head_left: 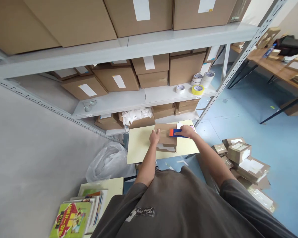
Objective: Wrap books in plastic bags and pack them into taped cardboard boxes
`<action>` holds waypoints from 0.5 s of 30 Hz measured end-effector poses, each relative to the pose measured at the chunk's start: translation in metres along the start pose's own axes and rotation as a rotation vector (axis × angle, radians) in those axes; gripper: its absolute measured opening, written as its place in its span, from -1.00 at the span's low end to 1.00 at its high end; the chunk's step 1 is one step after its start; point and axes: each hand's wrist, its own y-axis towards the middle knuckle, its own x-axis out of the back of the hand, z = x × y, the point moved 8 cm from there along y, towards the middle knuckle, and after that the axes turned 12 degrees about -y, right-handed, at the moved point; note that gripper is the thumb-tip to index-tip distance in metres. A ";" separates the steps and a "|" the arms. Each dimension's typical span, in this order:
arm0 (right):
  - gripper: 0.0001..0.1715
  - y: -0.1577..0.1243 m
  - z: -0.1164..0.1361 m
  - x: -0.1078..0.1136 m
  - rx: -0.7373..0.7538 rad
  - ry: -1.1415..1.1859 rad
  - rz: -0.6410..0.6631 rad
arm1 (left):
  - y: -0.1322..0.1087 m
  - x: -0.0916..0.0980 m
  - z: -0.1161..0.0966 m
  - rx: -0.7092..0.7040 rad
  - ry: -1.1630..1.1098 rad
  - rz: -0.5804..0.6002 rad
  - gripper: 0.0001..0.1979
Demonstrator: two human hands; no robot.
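Note:
A small brown cardboard box [165, 138] sits on a pale yellow table [139, 145] in front of me, with a strip of clear tape on its top and a white label on its near side. My left hand [154, 136] is closed against the box's left edge, its fingers partly hidden. In my right hand [187, 131] is a blue hand tool with an orange end [174, 132], held over the right part of the box's top. Its exact kind is not clear. Something white lies partly hidden behind my right hand.
A metal shelf rack [129, 102] with many boxes stands ahead, holding tape rolls [198, 89]. Left of the table is a clear plastic bag [109, 162]; books [72, 215] lie nearer. Parcels [253, 168] are heaped on the floor at right, below a wooden table [268, 62].

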 end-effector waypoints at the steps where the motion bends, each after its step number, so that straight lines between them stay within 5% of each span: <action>1: -0.27 -0.006 -0.023 -0.005 -0.015 0.005 -0.002 | 0.001 0.003 0.003 0.004 -0.007 -0.004 -0.36; 4: -0.27 -0.024 -0.090 -0.022 -0.097 0.049 0.032 | 0.007 0.010 0.009 -0.001 -0.029 0.004 -0.39; 7: -0.28 -0.031 -0.111 -0.035 -0.136 0.092 0.024 | 0.014 0.017 0.016 -0.009 -0.038 0.003 -0.41; 10: -0.29 -0.020 -0.078 -0.047 -0.127 0.140 0.013 | 0.024 0.033 0.034 0.011 -0.070 -0.014 -0.43; 15: -0.22 0.011 0.030 -0.055 0.004 0.276 0.045 | 0.044 0.091 0.069 0.097 -0.112 -0.074 -0.40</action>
